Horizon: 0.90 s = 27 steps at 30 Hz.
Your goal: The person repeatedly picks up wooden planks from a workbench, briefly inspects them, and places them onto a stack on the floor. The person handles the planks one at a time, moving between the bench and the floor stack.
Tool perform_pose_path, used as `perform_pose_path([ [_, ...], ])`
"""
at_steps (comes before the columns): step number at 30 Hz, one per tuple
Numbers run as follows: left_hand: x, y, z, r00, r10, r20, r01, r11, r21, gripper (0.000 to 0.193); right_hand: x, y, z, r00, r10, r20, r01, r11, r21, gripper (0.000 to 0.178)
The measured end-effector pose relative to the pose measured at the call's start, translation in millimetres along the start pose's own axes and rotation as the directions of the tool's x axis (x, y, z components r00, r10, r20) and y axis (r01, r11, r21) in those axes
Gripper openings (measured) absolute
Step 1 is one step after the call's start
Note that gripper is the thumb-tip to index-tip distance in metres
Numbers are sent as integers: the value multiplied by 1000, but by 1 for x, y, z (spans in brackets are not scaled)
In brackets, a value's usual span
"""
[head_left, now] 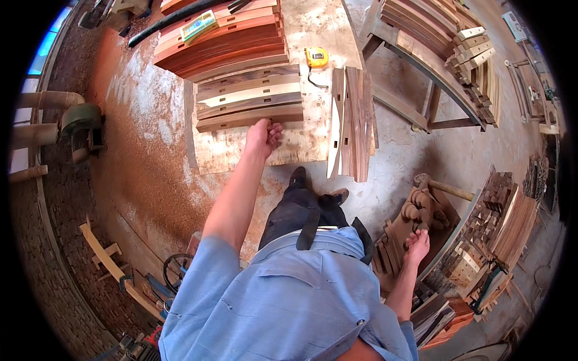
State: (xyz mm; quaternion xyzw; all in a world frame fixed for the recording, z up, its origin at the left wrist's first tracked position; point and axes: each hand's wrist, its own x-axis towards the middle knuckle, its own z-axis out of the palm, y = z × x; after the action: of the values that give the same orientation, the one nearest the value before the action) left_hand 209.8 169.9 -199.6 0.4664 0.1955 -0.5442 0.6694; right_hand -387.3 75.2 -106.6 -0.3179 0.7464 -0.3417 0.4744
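Observation:
My left hand (265,136) is at the near edge of the wooden slat (250,118) closest to me. Its fingers are curled, and what they hold, if anything, is hidden. Several slats with small dark slots lie side by side beyond it on a pale plywood tabletop (232,157). My right hand (417,245) hangs out to my right, away from the table. Its fingers are curled in too, around nothing I can make out. A yellow tape measure (316,57) rests on the plywood past the slats.
Reddish boards (223,51) are stacked at the back, with a small yellow-green box (198,26) on top. Long upright-lying strips (356,123) overhang the table's right side. A trestle (445,72) bears more boards. Wood stacks (515,222) and a cart of rounded pieces (424,207) stand right.

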Motion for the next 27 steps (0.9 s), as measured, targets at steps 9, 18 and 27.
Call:
perform_pose_path([
  [9, -117, -62, 40, 946, 202, 252, -292, 868, 401, 20, -94, -96, 121, 825, -421, 377, 510, 842, -177, 33],
  [18, -175, -106, 156, 809, 82, 581, -454, 715, 532, 19, -157, -144, 202, 390, -540, 746, 911, 346, -225, 65],
  [27, -165, -128, 192, 745, -77, 663, -599, 362, 714, 36, -93, -99, 92, 787, -144, 599, -81, 940, 332, 24],
])
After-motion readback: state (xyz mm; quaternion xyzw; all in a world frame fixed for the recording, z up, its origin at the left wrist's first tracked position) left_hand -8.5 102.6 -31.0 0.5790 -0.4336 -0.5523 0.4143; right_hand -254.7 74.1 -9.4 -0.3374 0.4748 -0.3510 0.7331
